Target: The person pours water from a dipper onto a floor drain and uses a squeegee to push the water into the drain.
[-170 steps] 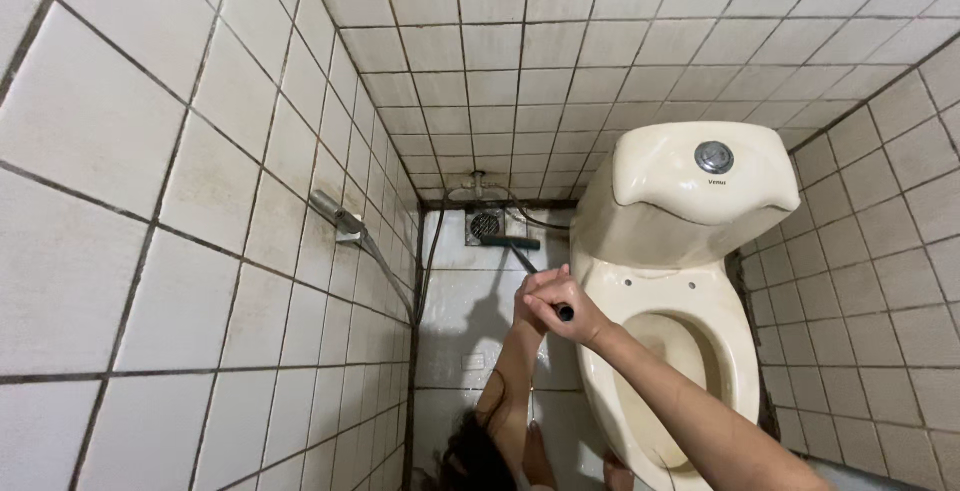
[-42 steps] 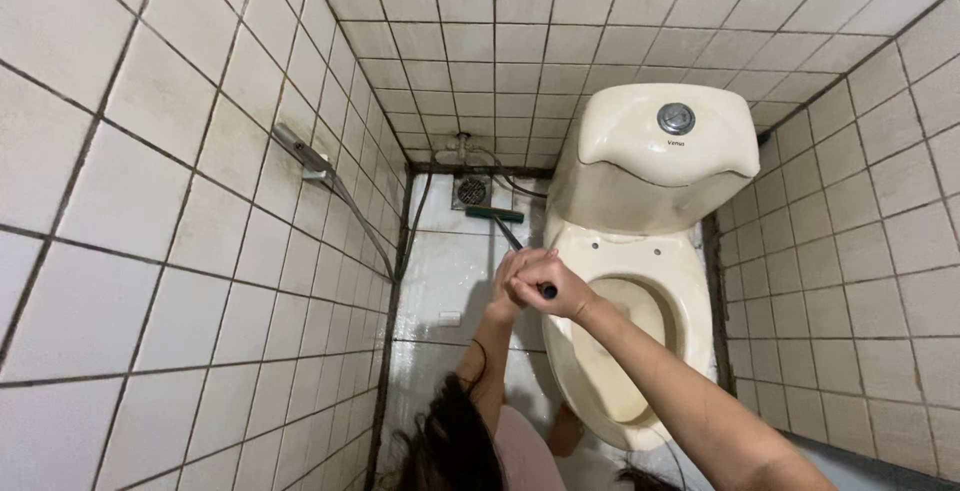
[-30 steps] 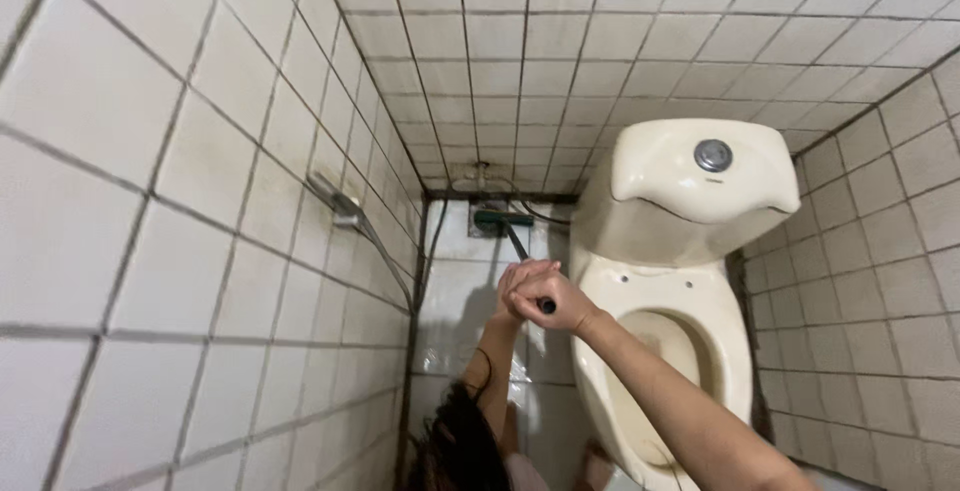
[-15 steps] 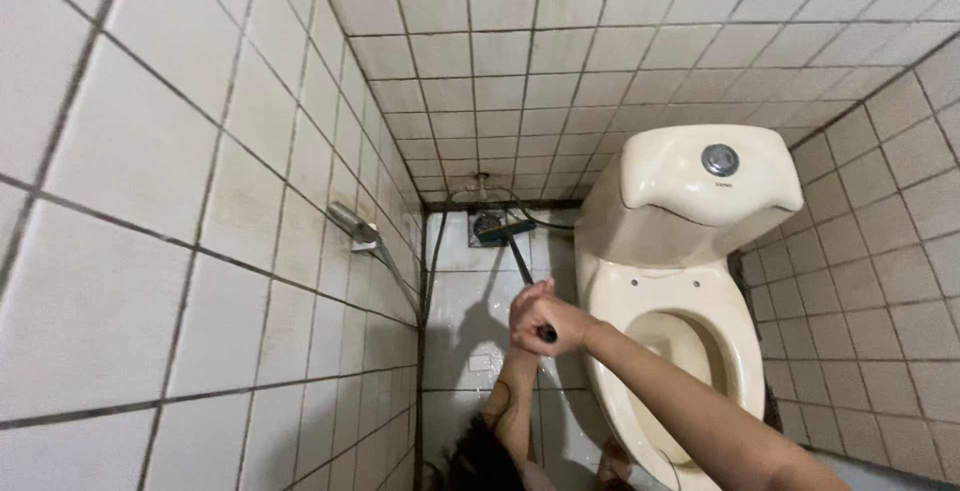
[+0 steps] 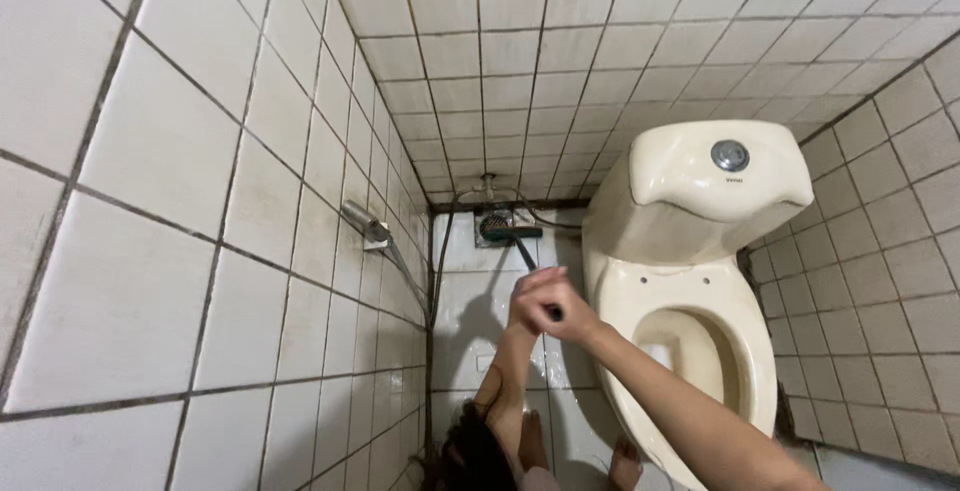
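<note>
Head view: the right hand [image 5: 556,309] and left hand [image 5: 528,296] are both closed around the near end of a squeegee [image 5: 516,239], whose dark handle slants away from them to a green blade resting on the wet floor [image 5: 470,301] by the drain [image 5: 492,227], left of the toilet [image 5: 690,281]. The handle is thin and black, the blade short and straight. Likely risks: the blade skidding over the grate, or bare feet slipping on the wet tiles.

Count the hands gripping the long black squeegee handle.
2. The right hand wraps the long black squeegee handle near its top end; the left hand grips right beside it, partly hidden behind the right.
</note>
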